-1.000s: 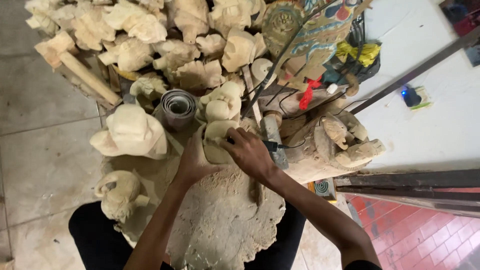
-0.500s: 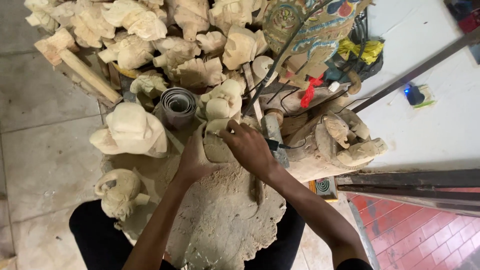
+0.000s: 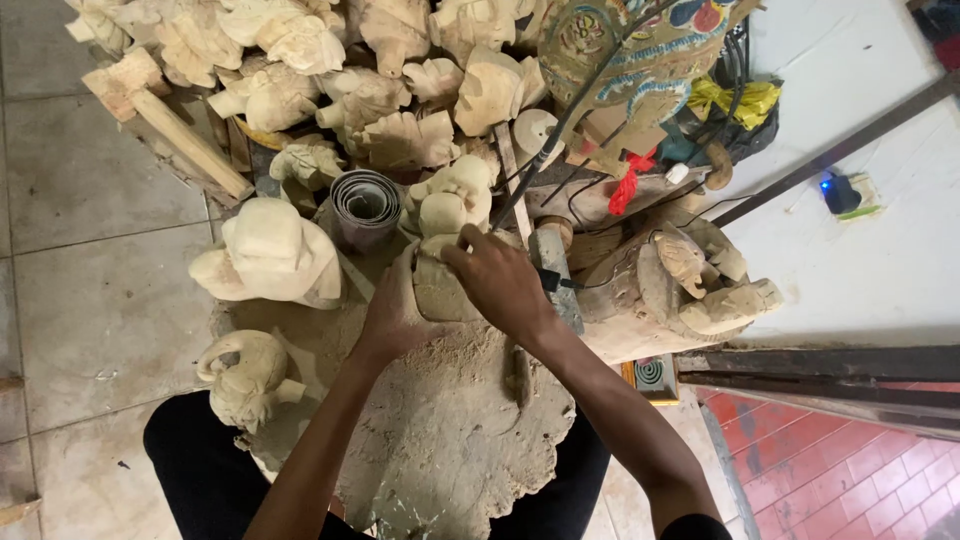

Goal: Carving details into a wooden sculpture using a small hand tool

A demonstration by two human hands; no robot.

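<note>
The person's left hand (image 3: 395, 310) grips the side of a small pale wooden carving (image 3: 440, 285) on the dusty work slab (image 3: 450, 440), while the right hand (image 3: 500, 280) closes over its top, seemingly rubbing or sanding it. Unfinished carvings (image 3: 380, 120) are piled just beyond both hands. The smoothing step looks under way; the next stroke calls for a firm left-hand hold.

A woodcarving workshop is shown: unfinished pale wooden figures (image 3: 360, 90) are piled beyond the hands (image 3: 455, 290), and a sawdust-covered slab (image 3: 450, 430) is seen beneath them on a tiled floor (image 3: 90, 200).
</note>
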